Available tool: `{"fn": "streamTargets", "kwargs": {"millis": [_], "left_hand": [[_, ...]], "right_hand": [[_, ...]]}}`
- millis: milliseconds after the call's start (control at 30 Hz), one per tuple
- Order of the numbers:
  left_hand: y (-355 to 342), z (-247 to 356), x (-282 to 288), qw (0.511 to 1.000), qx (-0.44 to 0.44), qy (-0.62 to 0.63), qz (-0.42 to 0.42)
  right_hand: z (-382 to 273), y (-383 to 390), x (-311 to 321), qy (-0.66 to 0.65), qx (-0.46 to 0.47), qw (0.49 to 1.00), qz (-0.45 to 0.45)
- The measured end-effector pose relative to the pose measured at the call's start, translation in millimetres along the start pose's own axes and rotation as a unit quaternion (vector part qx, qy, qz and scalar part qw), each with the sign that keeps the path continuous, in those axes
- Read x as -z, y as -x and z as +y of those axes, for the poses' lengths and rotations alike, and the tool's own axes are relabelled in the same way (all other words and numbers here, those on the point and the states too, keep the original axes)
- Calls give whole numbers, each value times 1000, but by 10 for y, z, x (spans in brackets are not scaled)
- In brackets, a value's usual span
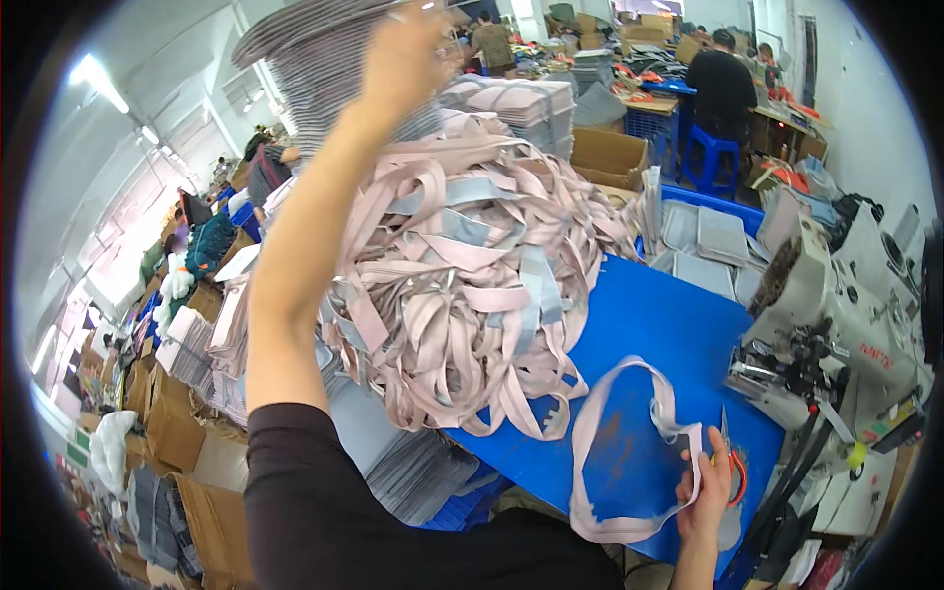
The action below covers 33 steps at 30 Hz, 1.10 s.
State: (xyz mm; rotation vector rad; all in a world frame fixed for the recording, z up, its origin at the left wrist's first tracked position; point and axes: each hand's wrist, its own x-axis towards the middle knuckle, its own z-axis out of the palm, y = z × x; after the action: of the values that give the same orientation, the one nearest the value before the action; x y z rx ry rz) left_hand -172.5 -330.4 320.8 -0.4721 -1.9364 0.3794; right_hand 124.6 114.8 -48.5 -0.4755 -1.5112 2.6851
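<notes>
My left arm reaches up past a tall stack of grey fabric panels (pixel 324 88). Motion smears my left hand (pixel 405 54) at the top of that stack, so its fingers cannot be made out. Low on the right, my right hand (pixel 706 487) pinches one end of a pale pink fabric strip (pixel 587 447), which looks like zipper tape. The strip curves in a loop over the blue tabletop (pixel 629 324). Scissors (pixel 737 480) with orange handles lie right beside my right hand. A big tangled heap of pink strips (pixel 442 334) with grey-blue patches covers the table's left part.
A sewing machine (pixel 836 324) stands at the right table edge. Behind the table is a blue crate (pixel 713 200) with grey pieces. Stacked grey panels (pixel 413 477) sit below the heap. Cardboard boxes (pixel 177 418) line the left. Other people (pixel 723 84) are in the background.
</notes>
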Motion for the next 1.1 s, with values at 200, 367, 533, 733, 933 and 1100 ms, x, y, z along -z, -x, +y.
{"fn": "streamTargets", "kwargs": {"millis": [200, 367, 533, 733, 933, 1100], "left_hand": [[-349, -2397, 207, 949, 186, -237, 98], [-411, -2732, 380, 933, 272, -207, -110], [-485, -2910, 576, 934, 251, -228, -110], [-646, -2212, 1090, 946, 168, -274, 28], [85, 1083, 834, 965, -178, 186, 46], [1673, 3435, 1515, 784, -361, 468, -190]], "right_hand": [[202, 119, 139, -51, 63, 997, -12], [209, 239, -26, 22, 76, 997, 17], [298, 210, -56, 80, 101, 992, -9], [369, 248, -130, 58, 136, 989, 12], [41, 40, -265, 119, 159, 978, -67], [-127, -296, -608, 34, -4, 990, -139]]}}
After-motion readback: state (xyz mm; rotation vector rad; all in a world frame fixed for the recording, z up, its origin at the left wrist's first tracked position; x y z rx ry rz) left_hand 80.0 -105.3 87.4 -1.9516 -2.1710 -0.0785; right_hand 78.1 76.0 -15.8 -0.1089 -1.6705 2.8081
